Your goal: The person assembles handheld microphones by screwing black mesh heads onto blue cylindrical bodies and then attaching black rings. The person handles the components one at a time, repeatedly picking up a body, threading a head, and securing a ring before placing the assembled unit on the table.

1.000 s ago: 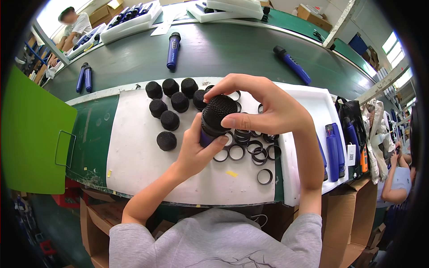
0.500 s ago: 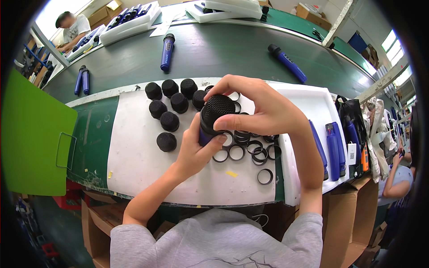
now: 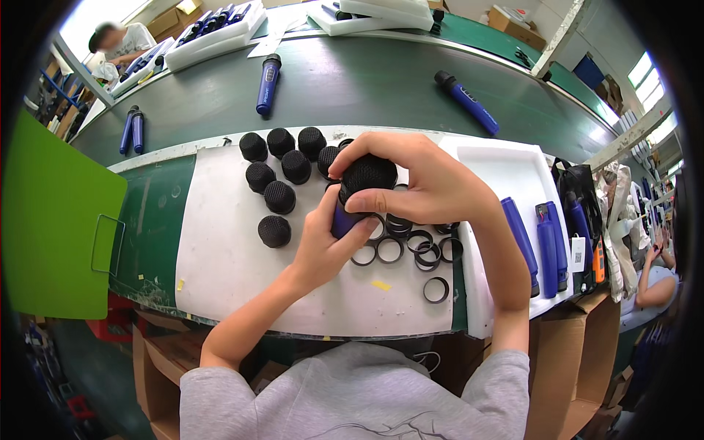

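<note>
My left hand (image 3: 320, 248) is closed around the blue body (image 3: 342, 222) of a microphone, held tilted over the white work mat (image 3: 220, 271). My right hand (image 3: 422, 180) wraps its thumb and fingers round the black mesh grille (image 3: 370, 174) at the microphone's upper end. The joint between grille and body is partly hidden by my fingers. Several loose black grilles (image 3: 295, 167) stand on the mat to the left and beyond my hands. Black rings (image 3: 390, 250) lie scattered to the right, some overlapping, some partly covered by my right hand.
At the right a white foam tray (image 3: 480, 304) holds blue microphone bodies (image 3: 548, 246). Beyond the mat runs a dark green conveyor belt (image 3: 359, 88) carrying whole microphones (image 3: 268, 84). A bright green panel (image 3: 59, 220) stands at the left. Another person (image 3: 125, 44) sits at far left.
The grille has shifted slightly right in my right hand, and more of the blue body shows. Microphones on the belt have moved a little to the left.
</note>
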Demonstrator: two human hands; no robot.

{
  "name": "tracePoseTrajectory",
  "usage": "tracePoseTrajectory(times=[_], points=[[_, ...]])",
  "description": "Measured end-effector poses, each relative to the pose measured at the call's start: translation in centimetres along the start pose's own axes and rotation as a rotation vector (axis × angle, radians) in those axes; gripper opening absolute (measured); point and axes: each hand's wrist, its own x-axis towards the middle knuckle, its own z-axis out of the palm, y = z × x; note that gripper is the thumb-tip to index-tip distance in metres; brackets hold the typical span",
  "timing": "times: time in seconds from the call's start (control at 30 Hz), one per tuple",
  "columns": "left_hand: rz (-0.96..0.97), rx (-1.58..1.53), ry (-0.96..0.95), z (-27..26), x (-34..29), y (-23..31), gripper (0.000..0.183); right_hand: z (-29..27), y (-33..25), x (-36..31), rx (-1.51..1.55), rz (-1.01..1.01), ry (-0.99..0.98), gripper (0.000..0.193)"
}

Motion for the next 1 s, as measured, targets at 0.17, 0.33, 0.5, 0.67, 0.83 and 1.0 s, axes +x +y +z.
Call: tracePoseTrajectory(times=[0.17,0.33,0.5,0.67,0.83,1.0], points=[[0.134,0.138,0.009,0.5,0.1,0.2,0.029,-1.6,0.8,-0.7,0.129,-0.134,-0.104,0.047],[-0.095,0.096,0.059,0.1,0.3,0.6,0.039,-1.1,-0.6,-0.3,-0.199,0.150,-0.042,0.045],[-0.063,0.143,0.067,0.0,0.3,0.9,0.039,-1.0,0.0,-0.5,-0.255,0.209,-0.034,0.051],[0.031,0.145,0.067,0.4,0.5,1.0,0.025,-2.1,0.1,-1.5,-0.070,0.182,-0.102,0.048],[0.006,0.216,0.054,0.1,0.5,1.0,0.042,-2.3,0.3,-1.3,-0.133,0.220,-0.133,0.042],[0.039,0.206,0.074,0.3,0.3,1.0,0.046,-1.7,0.1,-1.3,-0.201,0.279,-0.073,0.048]])
